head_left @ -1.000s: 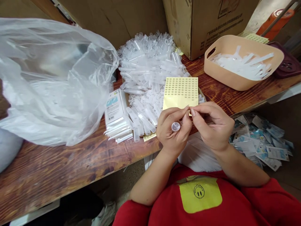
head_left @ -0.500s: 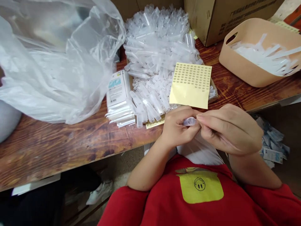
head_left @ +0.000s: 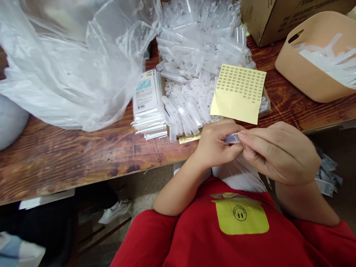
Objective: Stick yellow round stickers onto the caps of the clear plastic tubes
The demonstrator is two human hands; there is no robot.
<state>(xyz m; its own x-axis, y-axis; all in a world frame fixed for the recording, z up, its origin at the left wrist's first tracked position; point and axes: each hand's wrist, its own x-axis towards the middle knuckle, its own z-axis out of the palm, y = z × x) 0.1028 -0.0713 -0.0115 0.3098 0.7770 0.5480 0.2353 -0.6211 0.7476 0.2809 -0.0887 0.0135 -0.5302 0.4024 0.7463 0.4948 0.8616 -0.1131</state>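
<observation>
A small clear plastic tube (head_left: pixel 232 138) lies across the fingers of my left hand (head_left: pixel 215 144), which is closed around it just past the table's front edge. My right hand (head_left: pixel 285 152) is closed too, its thumb and fingertips pinching the tube's right end. Whether something tiny is also between those fingertips is hidden. Just beyond my hands, a yellow sticker sheet (head_left: pixel 236 104) with rows of small oval labels rests on a heap of white plastic pieces (head_left: pixel 189 89). Several similar translucent tubes (head_left: pixel 186 115) lie beside it.
Behind is a large pile of clear tubes (head_left: pixel 200 33). A stack of printed packets (head_left: pixel 146 96) stands left of it, near a big clear plastic bag (head_left: pixel 91 74). At right are a tan basket (head_left: pixel 311 70) of white strips and a cardboard box (head_left: pixel 280 22).
The view has shifted, so the table things sit a little higher and further right. My hands keep their hold on the tube, with slightly more of it showing.
</observation>
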